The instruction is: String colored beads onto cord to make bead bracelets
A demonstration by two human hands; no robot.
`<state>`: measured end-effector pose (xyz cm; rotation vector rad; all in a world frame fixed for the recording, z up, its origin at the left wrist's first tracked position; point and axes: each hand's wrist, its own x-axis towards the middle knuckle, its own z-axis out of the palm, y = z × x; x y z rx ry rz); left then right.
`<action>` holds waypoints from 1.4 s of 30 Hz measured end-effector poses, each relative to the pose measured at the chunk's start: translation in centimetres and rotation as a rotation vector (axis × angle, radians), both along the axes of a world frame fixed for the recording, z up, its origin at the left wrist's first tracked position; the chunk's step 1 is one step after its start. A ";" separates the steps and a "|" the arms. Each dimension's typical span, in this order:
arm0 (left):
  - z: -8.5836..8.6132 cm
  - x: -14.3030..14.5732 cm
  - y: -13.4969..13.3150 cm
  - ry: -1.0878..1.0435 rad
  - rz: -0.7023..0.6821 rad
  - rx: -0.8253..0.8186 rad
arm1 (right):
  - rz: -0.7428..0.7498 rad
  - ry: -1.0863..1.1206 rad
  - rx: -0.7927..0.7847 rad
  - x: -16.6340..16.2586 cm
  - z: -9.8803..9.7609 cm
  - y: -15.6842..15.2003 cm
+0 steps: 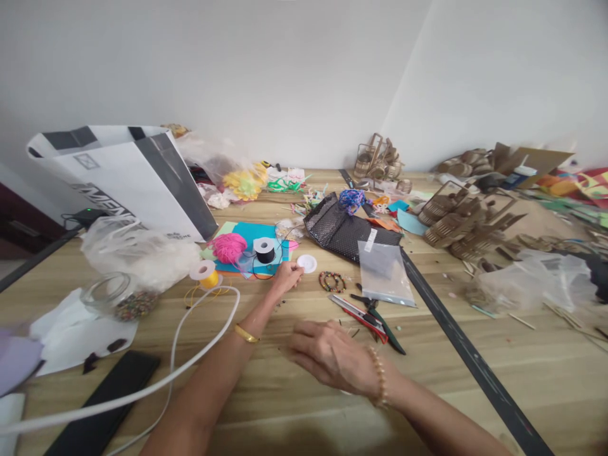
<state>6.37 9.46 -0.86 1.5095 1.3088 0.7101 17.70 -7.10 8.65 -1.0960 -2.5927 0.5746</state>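
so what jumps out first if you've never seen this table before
The left hand stretched out over the wooden table, its fingers at a small white disc, with the right hand hovering flat nearer the body. Just beyond sit a bright pink yarn ball and a black thread spool on blue paper. A big white shopping bag lies at far left.

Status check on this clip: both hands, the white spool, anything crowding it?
Left hand pinching white spool at its edge. Right hand open, flat over the table, holding nothing. Bead bracelet and black cord spool close by.
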 end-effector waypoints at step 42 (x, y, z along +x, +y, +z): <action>0.3 -0.2 -0.3 0.069 -0.084 0.124 | 0.125 -0.222 0.110 -0.1 -2.4 3.7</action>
